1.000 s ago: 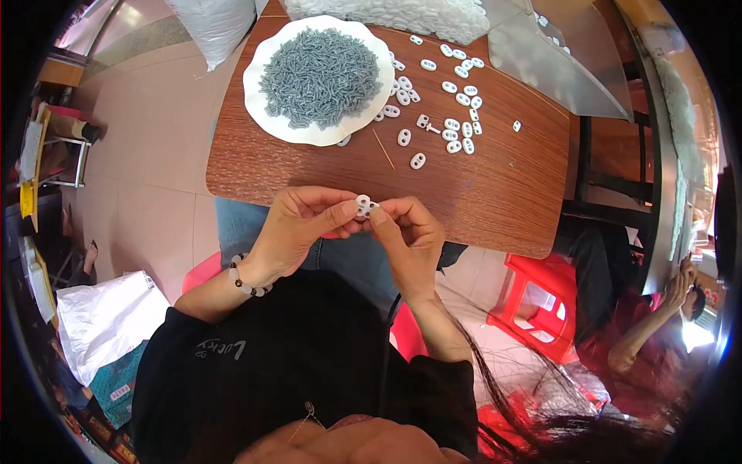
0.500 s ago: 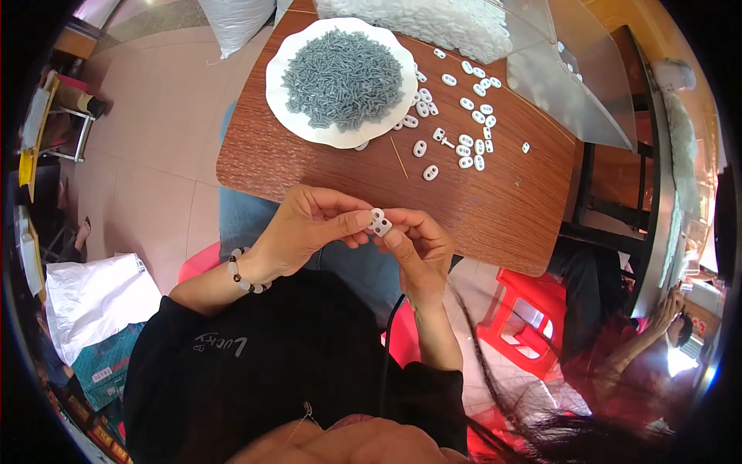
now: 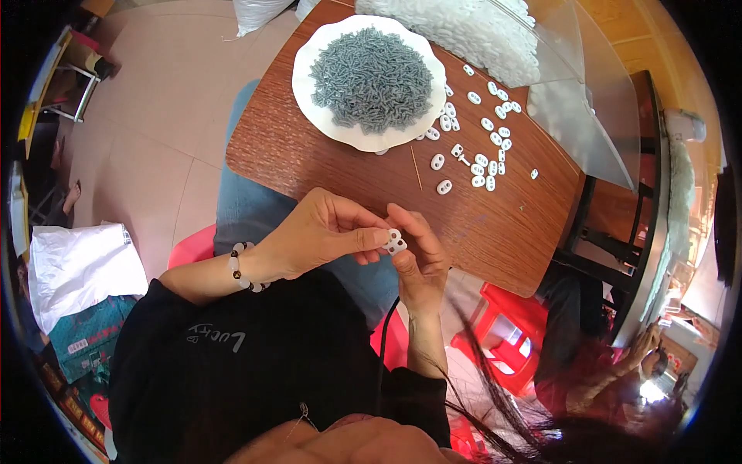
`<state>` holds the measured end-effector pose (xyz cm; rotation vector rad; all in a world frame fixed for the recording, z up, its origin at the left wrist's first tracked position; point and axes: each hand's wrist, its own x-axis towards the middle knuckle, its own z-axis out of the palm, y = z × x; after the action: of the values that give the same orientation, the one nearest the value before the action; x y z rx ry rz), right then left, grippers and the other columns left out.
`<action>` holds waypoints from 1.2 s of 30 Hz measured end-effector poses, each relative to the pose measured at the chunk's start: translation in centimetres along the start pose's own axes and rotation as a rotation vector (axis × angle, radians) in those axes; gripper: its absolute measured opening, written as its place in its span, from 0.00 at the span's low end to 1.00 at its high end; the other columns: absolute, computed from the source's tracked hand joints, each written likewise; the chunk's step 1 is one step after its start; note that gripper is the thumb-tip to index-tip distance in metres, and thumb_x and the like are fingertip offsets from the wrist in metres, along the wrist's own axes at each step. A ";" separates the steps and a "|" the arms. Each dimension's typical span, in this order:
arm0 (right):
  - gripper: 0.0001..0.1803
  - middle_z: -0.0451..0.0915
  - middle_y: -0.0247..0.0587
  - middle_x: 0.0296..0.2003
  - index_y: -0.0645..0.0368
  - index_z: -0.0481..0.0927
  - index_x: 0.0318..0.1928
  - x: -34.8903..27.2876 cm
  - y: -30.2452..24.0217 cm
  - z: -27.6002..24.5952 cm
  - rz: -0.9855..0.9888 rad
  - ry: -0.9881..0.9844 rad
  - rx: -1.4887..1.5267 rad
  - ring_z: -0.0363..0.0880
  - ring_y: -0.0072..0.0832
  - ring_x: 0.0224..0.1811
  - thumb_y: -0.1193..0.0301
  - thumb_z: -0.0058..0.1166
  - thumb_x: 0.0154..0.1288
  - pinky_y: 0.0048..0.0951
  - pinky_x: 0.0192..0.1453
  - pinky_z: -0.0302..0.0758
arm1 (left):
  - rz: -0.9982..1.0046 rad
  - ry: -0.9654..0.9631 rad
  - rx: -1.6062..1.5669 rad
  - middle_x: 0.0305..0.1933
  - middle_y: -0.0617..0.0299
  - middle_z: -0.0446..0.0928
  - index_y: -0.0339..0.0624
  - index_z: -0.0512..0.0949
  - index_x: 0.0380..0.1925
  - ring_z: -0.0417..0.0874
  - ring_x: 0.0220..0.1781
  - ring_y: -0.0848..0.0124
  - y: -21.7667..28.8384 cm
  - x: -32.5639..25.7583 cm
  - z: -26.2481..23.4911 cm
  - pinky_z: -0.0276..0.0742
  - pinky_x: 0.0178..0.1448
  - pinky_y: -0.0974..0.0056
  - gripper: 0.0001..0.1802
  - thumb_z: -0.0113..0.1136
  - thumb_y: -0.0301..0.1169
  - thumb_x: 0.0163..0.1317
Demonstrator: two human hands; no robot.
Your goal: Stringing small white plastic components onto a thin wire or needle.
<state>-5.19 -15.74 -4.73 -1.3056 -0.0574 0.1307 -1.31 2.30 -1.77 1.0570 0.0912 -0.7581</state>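
My left hand (image 3: pixel 336 232) wears a beaded bracelet and pinches a small white plastic piece (image 3: pixel 396 242) with several round holes between thumb and fingertips. Close around its right side is my right hand (image 3: pixel 423 259), thumb and index finger spread apart, the thumb just beneath the piece; whether it touches is hard to tell. Both hands are over my lap, at the table's near edge. On the brown wooden table (image 3: pixel 495 224) lie several similar white oval pieces (image 3: pixel 444 187) with two holes each. A scalloped white plate (image 3: pixel 305 81) holds a heap of small grey pegs (image 3: pixel 371 77).
A thin wooden stick (image 3: pixel 416 168) lies beside the plate. Large heaps of white pieces (image 3: pixel 464 35) and a clear plastic sheet (image 3: pixel 591 131) occupy the far right. Red stools (image 3: pixel 502 340) stand below right, near another person. A white bag (image 3: pixel 85 263) sits on the left.
My right index finger has lifted away from the white piece, opening a gap above the thumb. My left hand keeps its pinch. The whole view has shifted slightly.
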 end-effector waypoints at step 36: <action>0.24 0.78 0.53 0.50 0.63 0.79 0.51 -0.2 -0.4 -0.2 0.074 -0.108 0.092 0.76 0.39 0.54 0.59 0.58 0.61 0.34 0.57 0.71 | 0.016 -0.110 0.060 0.28 0.62 0.82 0.35 0.83 0.40 0.80 0.28 0.81 -0.3 -0.4 -0.4 0.74 0.32 0.76 0.11 0.62 0.32 0.62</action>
<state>-5.37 -16.01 -4.38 -1.2081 -0.0946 0.2643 -1.64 2.71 -2.02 1.0697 -0.0340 -0.8074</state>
